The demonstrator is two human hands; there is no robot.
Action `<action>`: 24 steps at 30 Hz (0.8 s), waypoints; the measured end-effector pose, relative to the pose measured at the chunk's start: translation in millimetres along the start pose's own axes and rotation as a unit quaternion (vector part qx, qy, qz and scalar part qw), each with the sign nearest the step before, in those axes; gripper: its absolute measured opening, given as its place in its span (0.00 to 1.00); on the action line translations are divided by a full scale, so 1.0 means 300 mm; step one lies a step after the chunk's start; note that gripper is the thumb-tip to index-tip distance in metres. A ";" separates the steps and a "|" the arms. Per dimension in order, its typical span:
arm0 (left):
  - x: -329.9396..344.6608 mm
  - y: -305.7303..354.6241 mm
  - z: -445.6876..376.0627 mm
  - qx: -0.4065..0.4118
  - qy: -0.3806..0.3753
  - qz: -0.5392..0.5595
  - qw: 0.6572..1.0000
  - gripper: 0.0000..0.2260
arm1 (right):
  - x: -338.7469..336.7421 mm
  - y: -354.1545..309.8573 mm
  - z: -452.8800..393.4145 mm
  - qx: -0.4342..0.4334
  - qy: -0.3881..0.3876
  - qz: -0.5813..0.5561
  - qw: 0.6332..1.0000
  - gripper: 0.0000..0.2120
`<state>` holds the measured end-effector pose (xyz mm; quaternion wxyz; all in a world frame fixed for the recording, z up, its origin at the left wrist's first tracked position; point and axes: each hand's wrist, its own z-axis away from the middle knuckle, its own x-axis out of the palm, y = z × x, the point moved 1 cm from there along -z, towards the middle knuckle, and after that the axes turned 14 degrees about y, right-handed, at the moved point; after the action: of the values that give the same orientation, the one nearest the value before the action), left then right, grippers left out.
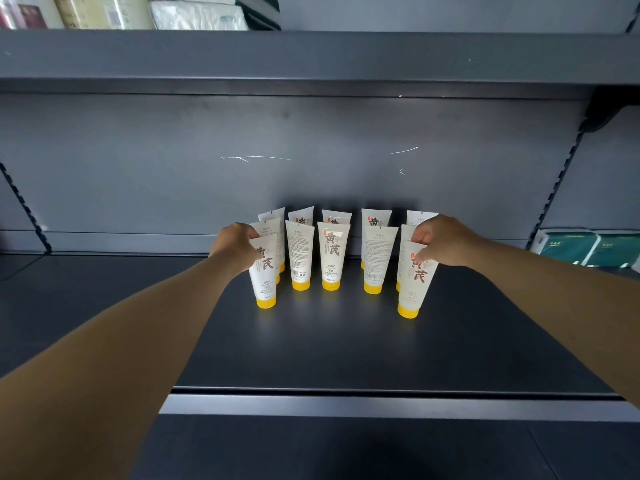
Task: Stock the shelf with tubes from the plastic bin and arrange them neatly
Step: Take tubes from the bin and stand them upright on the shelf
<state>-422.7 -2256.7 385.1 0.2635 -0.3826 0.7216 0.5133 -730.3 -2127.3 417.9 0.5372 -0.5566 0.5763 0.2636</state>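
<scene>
Several white tubes with yellow caps stand cap-down in rows on the dark grey shelf (346,341). My left hand (235,247) grips the top of the front-left tube (265,275), whose yellow cap rests on the shelf. My right hand (440,242) pinches the top of the front-right tube (415,282), which also stands on its cap. Between them stand a tube with its back label forward (299,258), a tube with brown characters (332,258) and another back-label tube (375,261). More tubes stand behind. The plastic bin is out of view.
The shelf's back panel (311,150) rises right behind the rear row. An upper shelf (311,57) overhangs, carrying wrapped packs (197,13). Green and white packs (585,247) lie at the far right of the shelf. The shelf's front lip (381,403) runs across below my arms.
</scene>
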 end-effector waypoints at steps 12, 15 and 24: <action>-0.078 0.051 0.020 0.019 0.021 -0.001 1.000 0.13 | -0.069 -0.021 0.038 -0.018 0.026 0.015 0.999 0.17; -0.113 0.068 0.048 0.036 0.025 -0.008 0.999 0.14 | -0.095 -0.035 0.076 -0.026 0.034 0.017 0.999 0.18; -0.211 0.094 0.299 0.058 -0.022 0.012 0.998 0.13 | -0.158 -0.106 0.327 -0.017 0.025 -0.004 1.000 0.18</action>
<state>-411.2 -2149.3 419.2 0.2952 -0.3469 0.7483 0.4823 -678.2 -2029.4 442.9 0.5143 -0.5744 0.5827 0.2570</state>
